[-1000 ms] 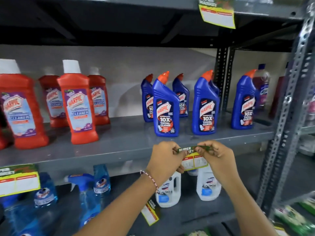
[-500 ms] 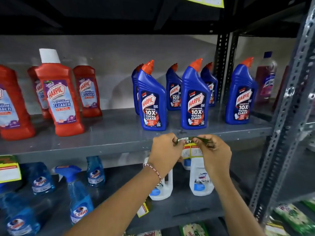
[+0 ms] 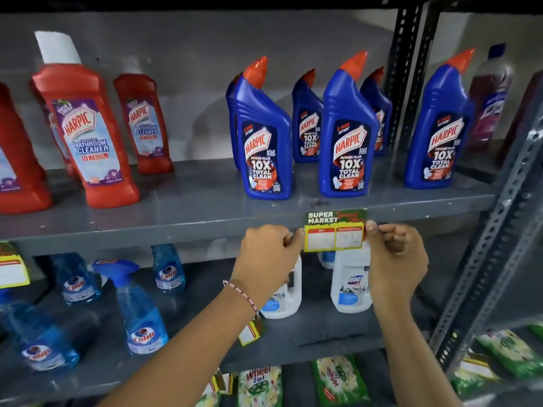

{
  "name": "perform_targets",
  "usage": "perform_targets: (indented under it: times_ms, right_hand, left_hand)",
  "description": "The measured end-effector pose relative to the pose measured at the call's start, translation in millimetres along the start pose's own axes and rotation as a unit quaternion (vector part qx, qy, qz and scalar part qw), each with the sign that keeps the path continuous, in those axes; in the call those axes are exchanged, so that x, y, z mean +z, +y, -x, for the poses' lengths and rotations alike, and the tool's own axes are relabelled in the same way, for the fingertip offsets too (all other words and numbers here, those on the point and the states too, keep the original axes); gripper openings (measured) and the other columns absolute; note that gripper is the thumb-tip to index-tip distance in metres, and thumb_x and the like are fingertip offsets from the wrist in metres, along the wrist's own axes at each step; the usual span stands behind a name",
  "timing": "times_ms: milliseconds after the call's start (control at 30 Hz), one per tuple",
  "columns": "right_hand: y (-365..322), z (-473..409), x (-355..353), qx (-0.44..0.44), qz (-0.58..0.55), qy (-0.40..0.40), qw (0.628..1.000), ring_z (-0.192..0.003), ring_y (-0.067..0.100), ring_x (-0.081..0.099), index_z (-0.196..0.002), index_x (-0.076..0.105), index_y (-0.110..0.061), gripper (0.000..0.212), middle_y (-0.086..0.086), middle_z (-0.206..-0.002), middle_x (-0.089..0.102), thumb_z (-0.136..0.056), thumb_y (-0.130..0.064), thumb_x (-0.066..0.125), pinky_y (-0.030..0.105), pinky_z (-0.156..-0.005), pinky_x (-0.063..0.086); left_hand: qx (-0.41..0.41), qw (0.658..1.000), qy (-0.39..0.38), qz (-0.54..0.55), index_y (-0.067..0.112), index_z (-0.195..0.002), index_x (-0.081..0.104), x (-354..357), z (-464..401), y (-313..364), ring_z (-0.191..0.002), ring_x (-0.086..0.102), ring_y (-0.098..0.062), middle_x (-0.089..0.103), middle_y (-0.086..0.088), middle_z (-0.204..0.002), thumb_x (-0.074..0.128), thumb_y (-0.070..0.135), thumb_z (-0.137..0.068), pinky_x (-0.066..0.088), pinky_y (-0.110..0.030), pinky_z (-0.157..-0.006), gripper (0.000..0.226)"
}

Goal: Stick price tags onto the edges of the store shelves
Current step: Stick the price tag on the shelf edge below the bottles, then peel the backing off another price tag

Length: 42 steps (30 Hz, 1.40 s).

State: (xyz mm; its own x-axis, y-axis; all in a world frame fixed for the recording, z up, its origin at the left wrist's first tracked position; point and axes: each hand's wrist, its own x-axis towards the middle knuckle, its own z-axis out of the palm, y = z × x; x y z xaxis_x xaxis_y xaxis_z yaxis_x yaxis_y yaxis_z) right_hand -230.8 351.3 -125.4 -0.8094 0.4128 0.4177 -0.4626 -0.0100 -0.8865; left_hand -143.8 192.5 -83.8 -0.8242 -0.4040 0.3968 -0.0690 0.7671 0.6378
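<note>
**Head view: price tag held against the shelf edge**

In the head view a price tag [image 3: 335,230] is pinched at both side edges: the left hand [image 3: 271,254] grips its left edge between thumb and fingers, and the right hand [image 3: 395,254] grips its right edge the same way. The tag is set against the front edge of the grey metal shelf [image 3: 176,230], just below the blue Harpic toilet cleaner bottles [image 3: 346,133], with its green top strip overlapping the lip and its lower part hanging below it.

The step is judged to be done well if the tag is kept level with the shelf edge, the top strip is pressed flat from the middle outward, and the grip is loosened only once the strip holds.

The tag is a small rectangular card: a green band printed "SUPER MARKET" on top, a yellow-bordered panel beneath with two red-headed white boxes. The print in them is too blurred to be read.
</note>
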Motion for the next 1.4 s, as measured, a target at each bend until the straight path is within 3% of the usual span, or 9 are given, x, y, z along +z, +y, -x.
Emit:
perform_targets:
  times_ms: [100, 300, 500, 633, 733, 967, 1200, 1300, 1400]
  right_hand:
    - [42.5, 26.5, -3.2, 0.072, 0.026, -0.048, 0.996, -0.072, 0.015, 0.062, -0.086, 0.063, -0.015, 0.011, 0.003, -0.084, 0.068, -0.084, -0.020, 0.072, 0.031, -0.069, 0.053]
    - [121.9, 119.3, 22.6, 0.178, 0.200, -0.309, 0.913, -0.074, 0.014, 0.063, -0.089, 0.070, -0.017, 0.005, 0.001, -0.080, 0.071, -0.084, -0.019, 0.071, 0.025, -0.062, 0.043]
    - [175.9, 175.7, 69.2, 0.223, 0.284, -0.422, 0.832, -0.056, 0.021, 0.050, -0.060, 0.049, -0.018, 0.037, 0.001, -0.056, 0.053, -0.084, -0.042, 0.066, 0.033, -0.054, 0.036]
    - [200.7, 190.5, 92.4, 0.151, 0.406, -0.405, 0.805, -0.100, 0.031, 0.060, -0.098, 0.068, -0.022, 0.039, 0.005, -0.101, 0.068, -0.076, -0.054, 0.068, 0.045, -0.089, 0.039]
    - [203.4, 193.7, 99.8, 0.144, 0.420, -0.359, 0.821, -0.107, 0.030, 0.056, -0.112, 0.064, -0.026, 0.045, 0.004, -0.113, 0.064, -0.073, -0.046, 0.072, 0.045, -0.092, 0.035]
    - [201.1, 187.8, 93.9, 0.220, 0.315, -0.361, 0.850, -0.091, 0.015, 0.063, -0.083, 0.063, -0.033, 0.016, -0.011, -0.087, 0.068, -0.075, -0.032, 0.077, 0.045, -0.098, 0.036]
    - [200.4, 160.6, 15.7, 0.160, 0.217, -0.426, 0.863, -0.081, 0.014, 0.068, -0.096, 0.076, -0.015, 0.016, 0.000, -0.088, 0.073, -0.081, -0.010, 0.074, 0.025, -0.074, 0.051]
    - [211.5, 139.3, -26.1, 0.131, 0.254, -0.404, 0.869, -0.072, 0.000, 0.065, -0.090, 0.077, -0.016, 0.018, -0.003, -0.083, 0.073, -0.075, -0.006, 0.079, 0.006, -0.069, 0.045]
    - [225.0, 118.7, -57.3, 0.164, 0.267, -0.360, 0.879, -0.071, 0.000, 0.068, -0.086, 0.077, -0.018, 0.018, -0.005, -0.083, 0.076, -0.073, -0.007, 0.080, 0.017, -0.072, 0.053]
  left_hand:
    - [-0.071, 0.995, -0.069, 0.008, -0.004, -0.066, 0.061, 5.2, 6.1, -49.6, -0.037, 0.066, -0.018, 0.072, -0.015, -0.058, 0.063, 0.034, -0.089, 0.058, -0.032, -0.043, 0.044]
    - [-0.202, 0.963, -0.173, -0.043, 0.007, -0.083, 0.075, 38.8, 14.9, -179.7, -0.077, 0.071, -0.018, 0.079, -0.011, -0.091, 0.074, 0.016, -0.078, 0.056, -0.025, -0.074, 0.010]
    - [-0.201, 0.946, -0.239, -0.087, 0.013, -0.115, 0.065, 89.4, 15.0, -251.0, -0.111, 0.064, -0.027, 0.069, -0.011, -0.122, 0.075, 0.018, -0.078, 0.049, -0.031, -0.095, 0.039]
    - [-0.166, 0.938, -0.285, -0.107, 0.014, -0.130, 0.051, 113.1, 5.3, -270.1, -0.119, 0.058, -0.033, 0.061, -0.015, -0.130, 0.086, 0.027, -0.066, 0.048, -0.039, -0.102, 0.074]
    - [-0.150, 0.935, -0.295, -0.126, 0.017, -0.143, 0.039, 120.8, -6.1, -277.6, -0.129, 0.050, -0.032, 0.052, -0.012, -0.142, 0.089, 0.028, -0.061, 0.041, -0.040, -0.111, 0.096]
    - [-0.177, 0.951, -0.246, -0.055, 0.002, -0.095, 0.070, 101.1, -0.6, -275.4, -0.084, 0.062, -0.024, 0.069, -0.010, -0.091, 0.079, 0.022, -0.077, 0.043, -0.028, -0.072, 0.029]
    - [-0.107, 0.960, -0.259, 0.015, 0.014, -0.092, 0.078, 117.4, 60.2, -224.6, -0.071, 0.064, -0.005, 0.078, -0.003, -0.091, 0.075, 0.013, -0.079, 0.045, -0.009, -0.062, 0.013]
    - [-0.090, 0.959, -0.265, 0.047, 0.011, -0.087, 0.077, 151.3, 83.8, -197.5, -0.064, 0.064, -0.008, 0.077, -0.008, -0.080, 0.068, 0.011, -0.084, 0.049, -0.018, -0.062, 0.009]
    - [-0.092, 0.963, -0.249, 0.030, 0.005, -0.077, 0.073, 186.7, 92.2, -177.5, -0.060, 0.068, -0.022, 0.074, -0.013, -0.068, 0.068, 0.011, -0.084, 0.052, -0.027, -0.059, 0.011]
